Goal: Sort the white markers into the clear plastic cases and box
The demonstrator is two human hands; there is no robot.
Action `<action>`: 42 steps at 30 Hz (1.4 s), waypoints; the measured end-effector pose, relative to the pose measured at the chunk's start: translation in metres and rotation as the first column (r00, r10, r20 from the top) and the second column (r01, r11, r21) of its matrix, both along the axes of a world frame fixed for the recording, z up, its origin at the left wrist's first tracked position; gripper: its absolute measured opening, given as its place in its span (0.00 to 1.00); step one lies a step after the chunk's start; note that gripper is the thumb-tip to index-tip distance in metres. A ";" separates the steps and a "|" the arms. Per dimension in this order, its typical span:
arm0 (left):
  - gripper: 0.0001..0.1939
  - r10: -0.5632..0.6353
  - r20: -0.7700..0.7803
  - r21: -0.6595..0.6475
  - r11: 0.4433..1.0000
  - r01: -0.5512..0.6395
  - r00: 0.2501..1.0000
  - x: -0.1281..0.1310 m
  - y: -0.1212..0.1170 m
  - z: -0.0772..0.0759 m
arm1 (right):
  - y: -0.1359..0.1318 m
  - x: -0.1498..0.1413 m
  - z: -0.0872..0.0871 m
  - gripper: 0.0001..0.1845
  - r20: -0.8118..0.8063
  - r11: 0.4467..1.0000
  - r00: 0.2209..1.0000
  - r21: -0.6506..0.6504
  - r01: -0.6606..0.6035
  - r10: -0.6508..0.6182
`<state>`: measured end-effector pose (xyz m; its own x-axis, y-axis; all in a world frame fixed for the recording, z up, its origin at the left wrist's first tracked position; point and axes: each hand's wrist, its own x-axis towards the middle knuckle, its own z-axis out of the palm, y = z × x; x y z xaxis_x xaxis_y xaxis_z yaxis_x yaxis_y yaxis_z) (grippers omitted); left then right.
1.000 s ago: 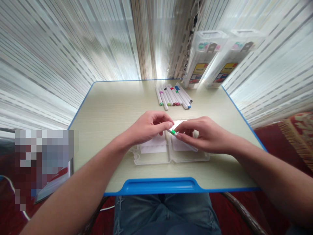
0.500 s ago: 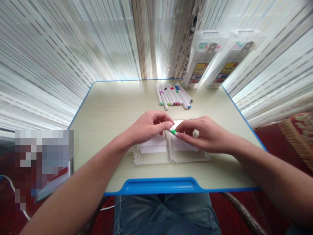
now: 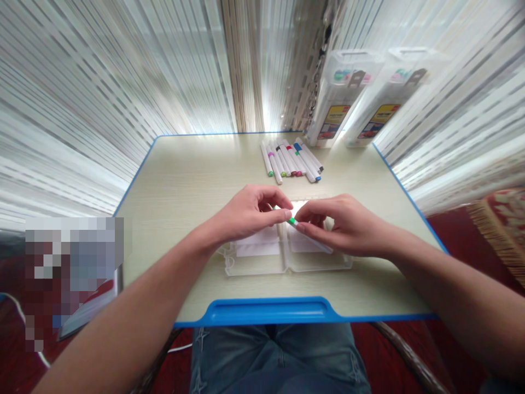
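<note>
Both my hands meet over an open clear plastic case [image 3: 262, 266] lying flat near the front of the desk. Between them is a white marker with a green band [image 3: 292, 221]. My left hand [image 3: 250, 213] pinches its left end with thumb and fingers closed. My right hand [image 3: 338, 224] grips the marker's body, fingers curled around it. Most of the marker is hidden under the fingers. White paper inserts lie in both halves of the case.
A row of several white markers [image 3: 291, 160] with coloured caps lies at the back of the pale desk [image 3: 184, 186]. Two tall clear marker boxes [image 3: 340, 98] stand at the back right. The desk has a blue front lip [image 3: 266, 312]. Striped curtains surround it.
My left hand has shifted slightly at the marker's end, and a bit of green now shows by its fingertips. Otherwise the hands stay in place.
</note>
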<state>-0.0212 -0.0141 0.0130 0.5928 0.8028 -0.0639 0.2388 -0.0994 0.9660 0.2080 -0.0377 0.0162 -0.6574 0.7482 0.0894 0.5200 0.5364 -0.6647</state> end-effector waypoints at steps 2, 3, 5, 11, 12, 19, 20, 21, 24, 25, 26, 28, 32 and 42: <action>0.13 0.000 -0.004 0.002 1.000 0.000 1.000 0.000 0.000 0.000 | 0.000 0.000 0.000 0.10 0.007 1.000 1.000 0.001 -0.001 0.001; 0.13 0.000 -0.009 0.003 1.000 0.000 1.000 0.000 0.000 0.000 | 0.000 0.000 0.000 0.10 0.009 1.000 1.000 0.003 -0.002 0.002; 0.14 0.002 -0.017 0.007 1.000 -0.002 1.000 0.000 -0.001 0.000 | 0.000 0.000 0.000 0.10 0.008 1.000 1.000 0.002 -0.003 0.003; 0.12 0.000 -0.022 0.014 1.000 0.000 1.000 0.000 -0.001 0.000 | 0.000 0.000 0.000 0.10 0.005 1.000 1.000 -0.015 0.009 -0.009; 0.11 0.000 -0.020 0.015 1.000 0.000 1.000 0.000 -0.001 0.000 | 0.000 0.000 0.000 0.10 0.006 1.000 1.000 -0.018 0.012 -0.012; 0.10 -0.002 -0.013 0.018 1.000 0.002 1.000 0.000 0.000 -0.001 | -0.001 0.000 0.000 0.11 0.010 1.000 1.000 -0.012 0.012 -0.012; 0.10 -0.003 -0.012 0.020 1.000 0.003 1.000 0.000 0.000 -0.001 | -0.001 0.000 0.000 0.11 0.009 1.000 1.000 -0.012 0.013 -0.013; 0.10 -0.004 -0.013 0.020 1.000 0.004 1.000 0.000 0.000 -0.001 | -0.001 0.000 0.000 0.11 0.009 1.000 1.000 -0.013 0.016 -0.016; 0.10 -0.001 -0.020 0.017 1.000 0.002 1.000 0.001 0.001 -0.001 | -0.001 0.000 0.000 0.11 0.006 0.999 0.999 -0.021 0.034 -0.034; 0.11 0.000 -0.025 0.014 1.000 0.001 1.000 0.001 0.001 -0.001 | -0.001 -0.001 0.000 0.11 0.005 0.999 0.999 -0.024 0.039 -0.039; 0.11 0.000 -0.032 0.012 1.000 0.000 0.999 0.001 0.001 -0.001 | 0.000 -0.001 0.000 0.11 0.005 0.999 0.999 -0.027 0.043 -0.043; 0.12 -0.001 -0.045 0.009 1.000 0.002 0.999 0.001 0.001 -0.001 | 0.000 -0.002 0.000 0.11 0.001 0.998 0.999 -0.033 0.047 -0.047; 0.12 0.001 -0.051 0.017 1.000 0.000 0.999 0.000 0.000 -0.001 | -0.001 -0.002 0.000 0.11 -0.017 0.997 0.998 -0.049 0.058 -0.059; 0.12 0.007 -0.052 0.013 1.000 -0.006 0.999 0.000 -0.001 -0.002 | -0.001 -0.003 0.002 0.12 -0.009 0.997 0.998 -0.055 0.054 -0.055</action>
